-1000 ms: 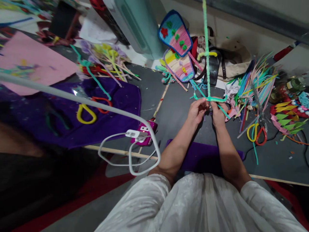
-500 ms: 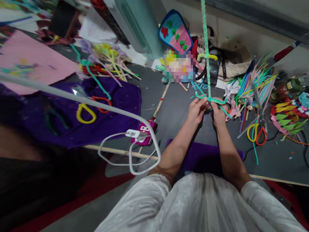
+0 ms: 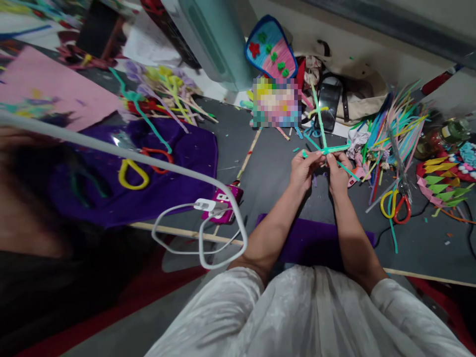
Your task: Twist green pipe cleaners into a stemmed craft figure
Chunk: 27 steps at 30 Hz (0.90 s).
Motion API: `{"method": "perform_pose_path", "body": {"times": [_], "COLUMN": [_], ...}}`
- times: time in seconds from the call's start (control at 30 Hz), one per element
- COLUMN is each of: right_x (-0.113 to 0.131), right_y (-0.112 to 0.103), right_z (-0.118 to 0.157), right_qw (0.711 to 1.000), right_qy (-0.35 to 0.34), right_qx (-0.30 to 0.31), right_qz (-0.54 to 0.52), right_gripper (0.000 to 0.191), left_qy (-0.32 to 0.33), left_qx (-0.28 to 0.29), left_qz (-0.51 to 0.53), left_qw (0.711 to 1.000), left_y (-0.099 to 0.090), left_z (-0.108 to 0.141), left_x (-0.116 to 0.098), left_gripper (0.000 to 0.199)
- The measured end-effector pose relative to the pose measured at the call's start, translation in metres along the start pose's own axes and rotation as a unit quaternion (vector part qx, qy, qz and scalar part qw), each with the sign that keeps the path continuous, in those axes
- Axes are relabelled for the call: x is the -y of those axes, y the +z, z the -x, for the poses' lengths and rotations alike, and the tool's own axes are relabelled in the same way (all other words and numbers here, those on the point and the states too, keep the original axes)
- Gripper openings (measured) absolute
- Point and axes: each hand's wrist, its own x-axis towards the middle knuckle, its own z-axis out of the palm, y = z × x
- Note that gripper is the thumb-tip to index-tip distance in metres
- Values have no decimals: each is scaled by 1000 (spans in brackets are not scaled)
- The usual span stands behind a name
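Both my hands meet over the grey table around a green pipe cleaner piece (image 3: 324,148), whose arms spread out from a crossing point. Its long twisted stem leans away from me and carries a small yellow pipe cleaner part-way up. My left hand (image 3: 304,171) pinches the piece just left of the crossing. On the other side, my right hand (image 3: 337,173) has thumb and fingers closed on it near the same crossing. One green arm sticks out to the lower right past my right hand. The fingertips hide part of the joint.
Right of my hands lie a bundle of coloured pipe cleaners (image 3: 399,129) and scissors with yellow and red handles (image 3: 401,207). A white cable (image 3: 201,176) crosses on the left, near a pink power socket (image 3: 235,215). Another person's arm (image 3: 29,198) shows at far left.
The green stem has tipped away from me and looks much shorter, its yellow piece now farther from my hands. The crossed arms have turned slightly. At far left, the other person's arm has moved up.
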Motion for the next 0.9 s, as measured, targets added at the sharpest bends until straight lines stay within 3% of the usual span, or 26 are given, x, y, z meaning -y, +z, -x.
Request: {"method": "perform_pose_path", "body": {"times": [0.23,0.33,0.6,0.9], "right_x": [1,6,17,12], "right_y": [0,0,-2,-2], "right_z": [-2,-3,-8,-8], "right_qw": [998,988,916,916], "right_qy": [44,93,282,288], "right_qx": [5,25,72,20], "right_qz": [-53,-118,-277,-279], "right_gripper": [15,15,7,21], "left_qy": [6,7,-49,-41], "left_qx": [10,28,68,39], "left_qz": [-1,-4,-3,4], "left_qw": [1000,1000,996,998], "left_y": [-1,-1,-2,-3], "left_z": [0,0,2,-1], "left_x": [-1,-2,-4,-2], "left_gripper": [49,48,42,38]}}
